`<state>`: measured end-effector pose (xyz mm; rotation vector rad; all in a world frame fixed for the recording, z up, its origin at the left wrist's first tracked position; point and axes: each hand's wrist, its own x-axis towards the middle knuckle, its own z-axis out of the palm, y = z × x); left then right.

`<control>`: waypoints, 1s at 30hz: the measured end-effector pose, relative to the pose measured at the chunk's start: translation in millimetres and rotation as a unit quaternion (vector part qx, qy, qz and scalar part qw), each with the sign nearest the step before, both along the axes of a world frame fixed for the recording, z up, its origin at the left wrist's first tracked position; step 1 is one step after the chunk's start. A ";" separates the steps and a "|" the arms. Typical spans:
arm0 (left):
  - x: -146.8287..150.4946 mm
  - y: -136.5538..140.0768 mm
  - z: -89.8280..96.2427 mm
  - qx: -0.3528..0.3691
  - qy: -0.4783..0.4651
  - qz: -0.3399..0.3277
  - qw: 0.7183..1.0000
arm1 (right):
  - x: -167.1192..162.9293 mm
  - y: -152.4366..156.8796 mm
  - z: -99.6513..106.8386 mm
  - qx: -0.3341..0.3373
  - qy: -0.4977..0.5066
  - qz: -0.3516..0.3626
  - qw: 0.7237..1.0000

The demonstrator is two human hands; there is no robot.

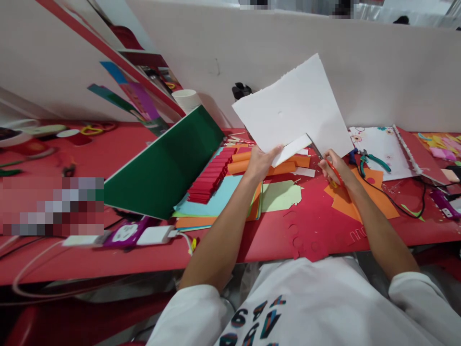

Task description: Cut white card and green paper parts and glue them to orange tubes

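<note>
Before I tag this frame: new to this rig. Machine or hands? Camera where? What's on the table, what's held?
No machine here: these are a person's own two bare hands. The one picture comes from a camera worn on the person's head, looking forward and down. The left hand holds a white sheet; the right hand holds scissors, blades at the sheet's lower part. On the red table are red strips, orange rolls, teal-handled pliers and a tilted green board.

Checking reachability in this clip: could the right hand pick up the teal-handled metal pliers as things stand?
Probably not directly: the right hand holds orange-handled metal scissors, though the pliers lie nearby, seemingly uncovered.
</note>
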<state>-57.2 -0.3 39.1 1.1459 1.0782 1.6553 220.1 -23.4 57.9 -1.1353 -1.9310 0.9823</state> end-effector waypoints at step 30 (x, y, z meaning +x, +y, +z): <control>8.5 -0.9 1.3 -0.002 -0.063 0.040 0.997 | -1.5 -14.3 18.9 -0.013 -0.067 0.065 0.996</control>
